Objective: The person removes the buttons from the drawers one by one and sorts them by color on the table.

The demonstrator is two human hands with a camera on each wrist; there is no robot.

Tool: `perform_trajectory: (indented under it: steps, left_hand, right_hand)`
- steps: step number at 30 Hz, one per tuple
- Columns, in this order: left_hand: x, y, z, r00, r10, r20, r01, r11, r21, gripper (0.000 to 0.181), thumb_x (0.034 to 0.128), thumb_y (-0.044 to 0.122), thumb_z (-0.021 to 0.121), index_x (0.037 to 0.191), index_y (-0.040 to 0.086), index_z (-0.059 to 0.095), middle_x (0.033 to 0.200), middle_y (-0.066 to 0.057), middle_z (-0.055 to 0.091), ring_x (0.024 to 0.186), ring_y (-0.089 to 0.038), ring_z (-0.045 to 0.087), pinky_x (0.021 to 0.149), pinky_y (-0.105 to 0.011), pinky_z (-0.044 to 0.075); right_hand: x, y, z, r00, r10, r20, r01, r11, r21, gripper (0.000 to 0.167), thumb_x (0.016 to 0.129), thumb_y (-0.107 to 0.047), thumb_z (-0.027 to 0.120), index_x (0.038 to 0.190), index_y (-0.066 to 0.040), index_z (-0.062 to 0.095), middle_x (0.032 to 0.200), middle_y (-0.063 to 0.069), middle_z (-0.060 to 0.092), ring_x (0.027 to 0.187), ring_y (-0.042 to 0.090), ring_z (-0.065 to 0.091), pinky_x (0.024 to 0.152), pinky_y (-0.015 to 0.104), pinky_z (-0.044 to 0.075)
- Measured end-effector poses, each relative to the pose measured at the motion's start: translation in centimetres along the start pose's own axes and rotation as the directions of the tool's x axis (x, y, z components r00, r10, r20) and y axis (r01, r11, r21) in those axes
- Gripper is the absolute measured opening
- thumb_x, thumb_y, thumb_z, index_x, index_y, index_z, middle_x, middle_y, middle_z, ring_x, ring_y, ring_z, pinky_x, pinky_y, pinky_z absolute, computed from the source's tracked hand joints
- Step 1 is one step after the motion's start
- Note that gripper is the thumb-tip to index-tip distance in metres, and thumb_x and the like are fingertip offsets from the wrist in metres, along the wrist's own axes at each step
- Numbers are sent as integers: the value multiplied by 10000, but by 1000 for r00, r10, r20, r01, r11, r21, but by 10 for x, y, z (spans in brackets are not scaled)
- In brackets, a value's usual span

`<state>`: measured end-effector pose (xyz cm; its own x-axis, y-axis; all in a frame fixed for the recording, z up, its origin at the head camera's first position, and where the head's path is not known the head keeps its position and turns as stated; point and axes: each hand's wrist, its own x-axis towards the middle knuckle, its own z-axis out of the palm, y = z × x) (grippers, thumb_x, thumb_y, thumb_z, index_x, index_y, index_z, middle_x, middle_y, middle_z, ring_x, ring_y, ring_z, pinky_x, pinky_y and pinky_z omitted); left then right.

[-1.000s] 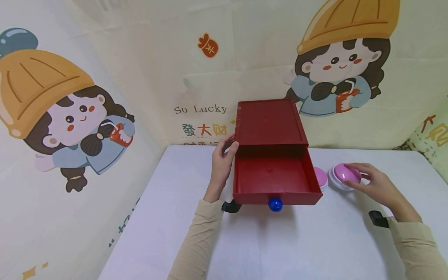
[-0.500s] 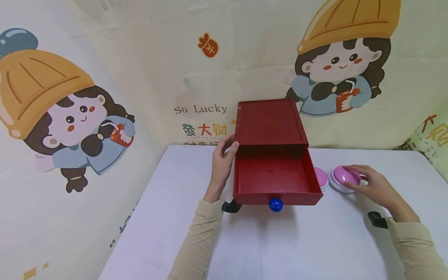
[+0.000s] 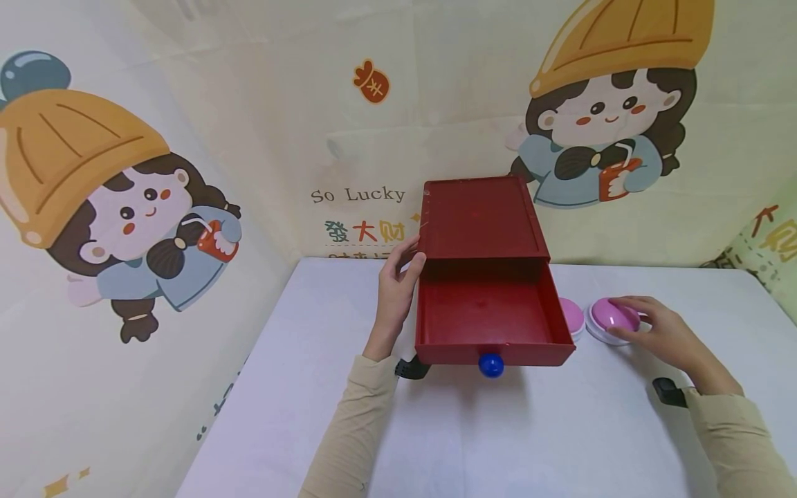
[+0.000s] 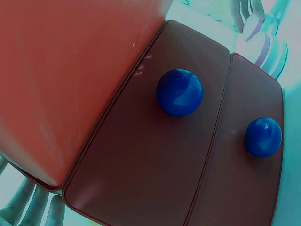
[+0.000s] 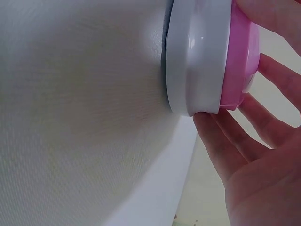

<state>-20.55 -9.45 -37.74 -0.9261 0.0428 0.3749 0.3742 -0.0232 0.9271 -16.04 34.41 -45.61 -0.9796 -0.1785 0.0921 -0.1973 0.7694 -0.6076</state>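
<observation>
A red drawer unit (image 3: pixel 482 218) stands between the two hands, its upper drawer (image 3: pixel 492 311) pulled forward and partly screening a second pink-and-white container (image 3: pixel 569 317) at its right side. Behind the counter (image 3: pixel 523 429) hangs a creased cream cloth (image 3: pixel 280 138) printed with cartoon figures in orange hats and the words "So Lucky".

The unit is smooth and boxy, plastic by its look, with a glossy blue round knob (image 3: pixel 491 365) on the drawer's front. Seen from the left wrist, two lower front panels (image 4: pixel 141 155) each bear a round blue knob as well. The capped container (image 3: pixel 607 315) is squat and round — a shiny white base under a domed pink lid — and in the right wrist view its base sits on or very near the finely textured white surface.

It lies to the right of the unit, well apart from the left hand (image 3: pixel 395 294) and within the right hand (image 3: pixel 666 335), whose thumb and fingers pinch its sides. The left hand rests along the unit's left side, fingers extended.
</observation>
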Motion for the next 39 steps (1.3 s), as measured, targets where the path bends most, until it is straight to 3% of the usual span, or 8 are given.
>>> perform_trajectory:
  steps: [7,16,21,25,28,32,36,39]
  left_hand:
    - [2,-7,0,1000,23,-2,-23,1000,1,408,1007,233,584,1407,167,539,1378,-29,568,1253,-189,531,1041,-369,488]
    - [1,-6,0,999,35,-6,-35,999,11,396,1005,267,584,1395,208,547,1366,4,573,1249,-184,535,1031,-356,495]
    - [1,-6,0,1000,22,-7,-22,1000,0,411,1009,213,576,1413,153,532,1387,-41,563,1253,-197,530,1028,-351,496]
    - [-1,2,2,1000,7,-7,-7,1000,-2,426,1011,159,561,1426,81,511,1396,-100,553,1251,-221,527,1026,-341,495]
    - [-4,14,3,1000,-3,-6,3,1000,-3,424,1008,134,556,1420,44,507,1386,-120,557,1242,-221,531,1021,-329,496]
    - [-7,25,5,1000,-1,-6,1,1000,-3,420,1006,124,554,1410,18,508,1374,-129,564,1235,-228,536,1023,-337,496]
    - [-7,26,4,1000,2,-4,-2,1000,4,425,1009,135,557,1414,18,506,1381,-134,561,1247,-236,531,1035,-350,489]
    - [-7,26,4,1000,-3,-3,3,1000,5,427,1010,139,559,1417,23,506,1385,-131,559,1253,-232,530,1037,-351,487]
  right_hand:
    - [0,1,-2,1000,0,-2,0,1000,6,611,856,-272,788,1334,32,558,1315,308,511,1195,511,439,738,-23,352]
    - [0,0,-1,1000,-5,-4,5,1000,13,597,860,-247,784,1337,25,550,1326,303,500,1208,501,420,814,132,524]
    - [1,1,-1,1000,-10,7,10,1000,30,594,863,-230,781,1342,25,540,1333,303,487,1214,502,408,738,-26,369]
    - [0,1,0,1000,0,18,0,999,34,597,874,-222,768,1355,32,520,1343,311,464,1224,517,391,902,281,552]
    - [-1,-1,1,1000,8,18,-9,999,40,597,885,-215,756,1358,51,506,1366,339,416,1225,555,372,927,670,438]
    - [-1,-5,0,1000,4,-8,-3,999,47,587,900,-204,739,1360,67,494,1394,372,356,1227,599,349,894,763,370]
    - [-2,-11,-5,998,-32,-61,34,999,35,576,896,-196,743,1363,42,505,1384,342,393,1234,558,368,1048,299,456]
    - [-3,-15,-7,993,-63,-96,67,997,36,565,885,-174,755,1354,32,519,1356,316,437,1215,508,393,864,-55,282]
